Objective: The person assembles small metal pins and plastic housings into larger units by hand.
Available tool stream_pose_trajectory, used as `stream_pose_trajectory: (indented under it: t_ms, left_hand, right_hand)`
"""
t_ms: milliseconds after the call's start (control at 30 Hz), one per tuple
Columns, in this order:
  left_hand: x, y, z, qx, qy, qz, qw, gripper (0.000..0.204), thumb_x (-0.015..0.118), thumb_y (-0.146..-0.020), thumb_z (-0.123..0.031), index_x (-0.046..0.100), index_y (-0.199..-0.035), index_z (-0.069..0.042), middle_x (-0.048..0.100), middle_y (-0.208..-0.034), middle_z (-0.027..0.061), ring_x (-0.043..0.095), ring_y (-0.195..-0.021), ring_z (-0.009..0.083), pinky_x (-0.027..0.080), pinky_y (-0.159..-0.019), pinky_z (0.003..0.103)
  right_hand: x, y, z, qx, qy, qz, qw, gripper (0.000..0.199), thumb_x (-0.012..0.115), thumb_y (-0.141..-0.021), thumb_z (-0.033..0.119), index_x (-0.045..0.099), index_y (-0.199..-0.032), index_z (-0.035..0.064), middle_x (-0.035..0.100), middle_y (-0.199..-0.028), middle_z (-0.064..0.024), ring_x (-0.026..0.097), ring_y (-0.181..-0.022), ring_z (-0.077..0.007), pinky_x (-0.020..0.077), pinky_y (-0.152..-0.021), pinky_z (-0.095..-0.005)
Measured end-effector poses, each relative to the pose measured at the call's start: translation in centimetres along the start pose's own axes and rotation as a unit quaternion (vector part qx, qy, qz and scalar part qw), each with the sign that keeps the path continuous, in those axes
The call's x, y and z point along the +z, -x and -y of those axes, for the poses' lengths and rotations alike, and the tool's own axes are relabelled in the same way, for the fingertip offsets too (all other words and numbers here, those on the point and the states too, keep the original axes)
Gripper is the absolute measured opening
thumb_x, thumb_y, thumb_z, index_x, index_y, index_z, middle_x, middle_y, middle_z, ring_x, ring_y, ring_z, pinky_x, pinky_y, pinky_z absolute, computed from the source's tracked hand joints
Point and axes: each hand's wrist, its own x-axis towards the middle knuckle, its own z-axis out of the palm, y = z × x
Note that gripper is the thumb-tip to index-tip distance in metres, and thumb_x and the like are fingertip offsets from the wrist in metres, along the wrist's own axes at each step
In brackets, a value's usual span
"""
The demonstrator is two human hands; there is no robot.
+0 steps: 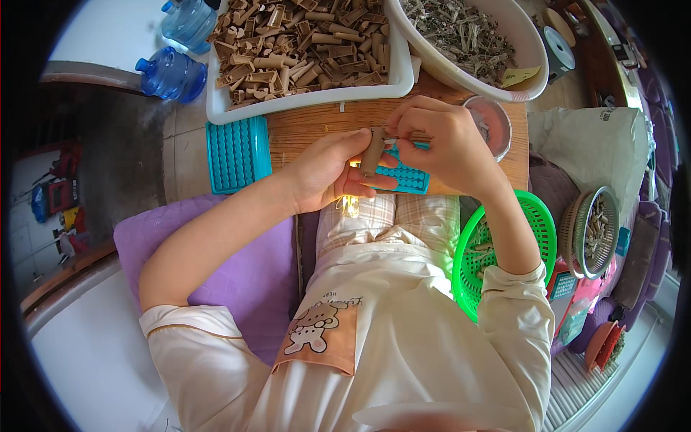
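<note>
Over by the left edge, two blue water bottles (176, 50) lay beyond the bench (309, 129). One teal grid tray (237, 153) lay idle; another (407, 178) sat under the work. Her left hand (324, 169) gripped one brown tube (372, 150) upright, seemingly to steady it, while the right hand (439, 140) pinched something thin at its top.

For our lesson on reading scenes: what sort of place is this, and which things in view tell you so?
Probably a home workspace for small handwork: a wooden board across the lap, a white tray of brown tubes, a purple cushion, and water bottles on the floor.
</note>
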Motion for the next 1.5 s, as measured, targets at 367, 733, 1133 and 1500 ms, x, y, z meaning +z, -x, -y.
stream_pose_trajectory:
  t_ms: [367, 733, 1133, 1500]
  left_hand:
    - [0.0, 0.1, -0.1, 0.008, -0.028, -0.027, 0.999, 0.037, 0.032, -0.09, -0.032, 0.042, -0.112, -0.004, 0.053, -0.101, 0.0112, 0.061, -0.08, 0.0229, 0.052, -0.058, 0.024]
    - [0.4, 0.1, 0.0, 0.02, -0.101, -0.025, 0.994, 0.037, 0.029, -0.091, -0.033, 0.043, -0.109, -0.004, 0.052, -0.101, 0.0109, 0.06, -0.081, 0.0227, 0.051, -0.06, 0.026]
    - [0.1, 0.2, 0.7, 0.031, -0.174, -0.044, 0.983, 0.038, 0.029, -0.09, -0.038, 0.046, -0.104, -0.007, 0.058, -0.09, 0.0064, 0.06, -0.067, 0.0126, 0.047, -0.049, 0.018]
    - [0.1, 0.0, 0.3, 0.017, -0.22, -0.054, 0.974, 0.033, 0.025, -0.092, -0.033, 0.044, -0.096, -0.006, 0.054, -0.088, 0.0057, 0.059, -0.069, 0.0144, 0.047, -0.054, 0.021]
  right_hand:
    - [0.3, -0.5, 0.4, 0.04, -0.002, 0.011, 0.999, 0.007, 0.056, -0.061, -0.001, 0.051, -0.065, -0.0036, 0.057, -0.078, -0.011, 0.058, -0.068, -0.0205, 0.0465, -0.061, -0.026]
    - [0.2, -0.1, 0.9, 0.037, 0.02, 0.016, 0.999, 0.007, 0.056, -0.062, 0.001, 0.052, -0.066, -0.0028, 0.058, -0.08, -0.0105, 0.057, -0.067, -0.0217, 0.0459, -0.06, -0.0278]
    - [1.6, 0.5, 0.2, -0.007, 0.024, 0.024, 0.999, 0.009, 0.059, -0.066, 0.001, 0.053, -0.073, -0.0011, 0.055, -0.081, -0.011, 0.055, -0.071, -0.0285, 0.045, -0.063, -0.0331]
    - [1.5, 0.0, -0.8, -0.018, -0.007, 0.043, 0.999, 0.011, 0.063, -0.063, 0.002, 0.055, -0.069, -0.0009, 0.053, -0.077, -0.0101, 0.054, -0.068, -0.0257, 0.0441, -0.061, -0.0317]
